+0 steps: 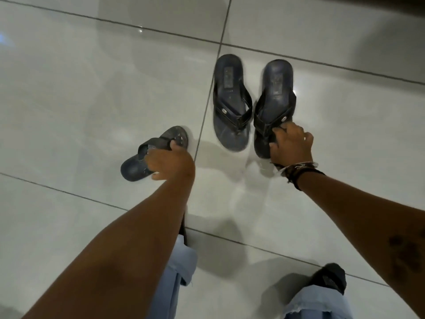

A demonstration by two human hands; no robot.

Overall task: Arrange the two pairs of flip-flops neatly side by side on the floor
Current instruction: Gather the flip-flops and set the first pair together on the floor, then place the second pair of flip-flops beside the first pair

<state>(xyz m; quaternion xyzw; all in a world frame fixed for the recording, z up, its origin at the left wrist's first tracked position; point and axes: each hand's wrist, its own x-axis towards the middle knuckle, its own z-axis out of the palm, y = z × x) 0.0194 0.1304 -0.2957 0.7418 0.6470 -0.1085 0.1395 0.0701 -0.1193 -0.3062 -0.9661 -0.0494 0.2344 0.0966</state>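
Observation:
Two large dark blue flip-flops with black straps lie side by side on the glossy tile floor, heels away from me. The left one [230, 100] lies free. My right hand [293, 143] grips the toe end and strap of the right one [274, 88]. A smaller, worn dark flip-flop [142, 162] lies at an angle further left, and my left hand [170, 162] is closed around its strap. A fourth flip-flop is not visible.
Pale grey floor tiles [80, 100] with dark grout lines spread all around. My legs in light blue jeans [174, 272] and a dark shoe [331, 279] are at the bottom. A dark bracelet [299, 171] sits on my right wrist.

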